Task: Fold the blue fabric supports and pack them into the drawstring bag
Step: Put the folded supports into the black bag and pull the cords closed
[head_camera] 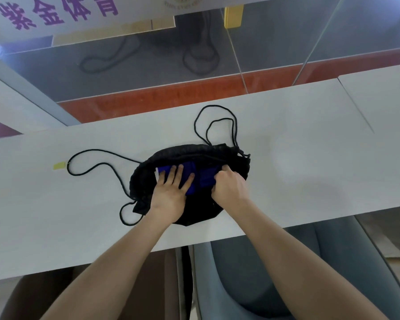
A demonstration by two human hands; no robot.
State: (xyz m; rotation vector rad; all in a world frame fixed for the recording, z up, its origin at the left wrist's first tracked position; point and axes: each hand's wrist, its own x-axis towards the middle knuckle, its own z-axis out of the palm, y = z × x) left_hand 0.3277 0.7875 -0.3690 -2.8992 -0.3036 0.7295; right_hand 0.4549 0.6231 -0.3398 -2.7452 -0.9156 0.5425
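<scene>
The blue fabric supports (203, 181) are sitting in the mouth of the drawstring bag (231, 155) on the counter (310, 169), the left hand (171, 192) pressing flat on them, the right hand (229, 188) gripping the bag's edge beside them.

One view: head-worn wide-angle camera, aimed forward and steeply down across the near edge of the white table (298, 162). Close range. Both forearms enter from the bottom edge and fill much of the lower half. Left hand (171, 192) and right hand (230, 188) sit just below frame centre, at the drawstring bag (194, 153). Table edge slants across the frame, left end lower. Upper frame takes in floor and a sign (56, 15).
</scene>
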